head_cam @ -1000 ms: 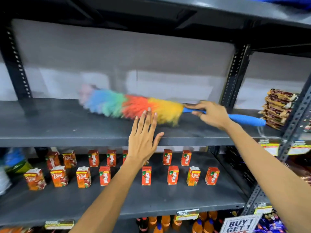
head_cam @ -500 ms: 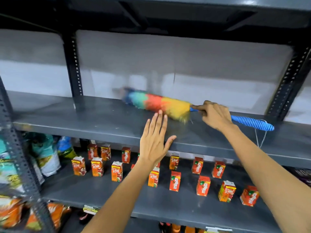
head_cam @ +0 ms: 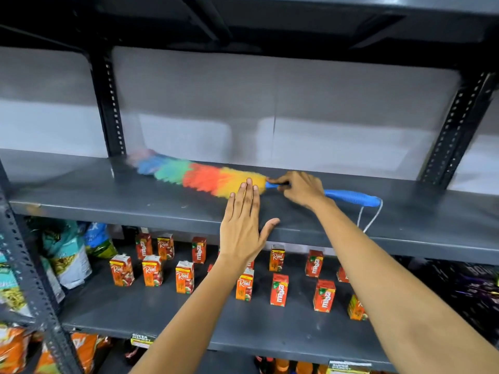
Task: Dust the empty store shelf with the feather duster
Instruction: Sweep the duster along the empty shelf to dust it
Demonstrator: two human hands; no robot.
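Note:
The feather duster [head_cam: 199,175] lies along the empty grey shelf [head_cam: 108,201], its rainbow head blurred at the pink and blue tip near the left upright. My right hand [head_cam: 299,188] is shut on the blue handle just behind the yellow feathers; the ribbed handle end with a white loop sticks out to the right. My left hand [head_cam: 243,228] is flat and open, fingers together, resting at the shelf's front edge just in front of the yellow feathers.
Black perforated uprights [head_cam: 109,103] frame the bay, with a dark shelf overhead. The shelf below holds several small red juice cartons [head_cam: 185,276]. Snack bags [head_cam: 67,255] fill the lower left bay, dark packets the lower right.
The duster head has swept left along the shelf toward the left upright. My view has shifted slightly; both hands keep their grip and pose.

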